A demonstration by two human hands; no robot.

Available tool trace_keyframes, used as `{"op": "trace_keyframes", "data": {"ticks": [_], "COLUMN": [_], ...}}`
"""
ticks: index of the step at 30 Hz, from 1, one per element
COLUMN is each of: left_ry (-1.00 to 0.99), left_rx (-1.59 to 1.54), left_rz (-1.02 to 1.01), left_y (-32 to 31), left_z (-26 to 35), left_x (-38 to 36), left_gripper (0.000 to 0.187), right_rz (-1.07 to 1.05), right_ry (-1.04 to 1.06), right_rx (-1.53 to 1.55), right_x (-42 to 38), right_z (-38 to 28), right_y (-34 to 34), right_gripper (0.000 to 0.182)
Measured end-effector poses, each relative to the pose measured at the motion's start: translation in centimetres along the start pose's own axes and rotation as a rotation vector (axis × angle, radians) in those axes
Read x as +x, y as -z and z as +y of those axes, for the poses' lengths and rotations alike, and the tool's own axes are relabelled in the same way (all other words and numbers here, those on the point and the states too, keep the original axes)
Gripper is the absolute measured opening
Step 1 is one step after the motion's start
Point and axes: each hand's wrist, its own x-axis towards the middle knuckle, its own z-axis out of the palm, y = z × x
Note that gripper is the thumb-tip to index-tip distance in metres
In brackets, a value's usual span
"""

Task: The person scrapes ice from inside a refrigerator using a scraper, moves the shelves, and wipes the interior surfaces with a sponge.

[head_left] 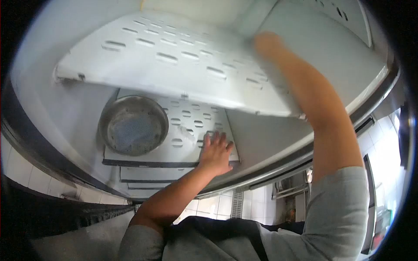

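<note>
My left hand (216,153) lies flat with its fingers spread on the lower white slotted shelf (176,153), close to its front edge. Nothing is in that hand. On the same shelf, to the left, sits a round metal bowl (162,124) with a bluish-grey patch across its bottom. My right arm reaches over the upper white slotted shelf (143,65). The right hand (267,43) is far back near the right inner wall, smeared by motion, its fingers hidden, so I cannot tell whether it holds anything.
The shelves are inside a white cabinet, with its right wall (322,52) beside my right arm. More shelf edges (152,175) show below. A dark-edged door (65,204) stands at the lower left. A floor drain grate (236,204) lies in the tiled floor.
</note>
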Motion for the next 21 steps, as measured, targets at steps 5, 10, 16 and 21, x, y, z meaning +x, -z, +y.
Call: {"op": "trace_keyframes", "data": {"ticks": [5,10,16,21], "left_ry": [-0.013,-0.010,0.004,-0.011], "left_rx": [-0.025,0.009,0.014,0.005], "left_rz": [0.025,-0.027,-0.033,-0.044], "left_y": [-0.2,0.5,0.3,-0.3], "left_z": [0.3,0.4,0.4,0.8], "left_x": [0.1,0.1,0.2,-0.3], "left_gripper": [0.076,0.074,0.075,0.077], "right_rz": [0.161,0.062,-0.169,0.106], "right_ry": [0.067,0.208,0.190,0.112], "right_rx": [-0.054,-0.155,-0.205,0.087], "right_x": [3.7,6.6,5.8,3.5], "right_z": [2.5,3.7,2.1,2.0], "right_y": [-3.5,-3.0,-1.5,-4.0], "right_gripper": [0.023,0.022,0.024,0.022]}}
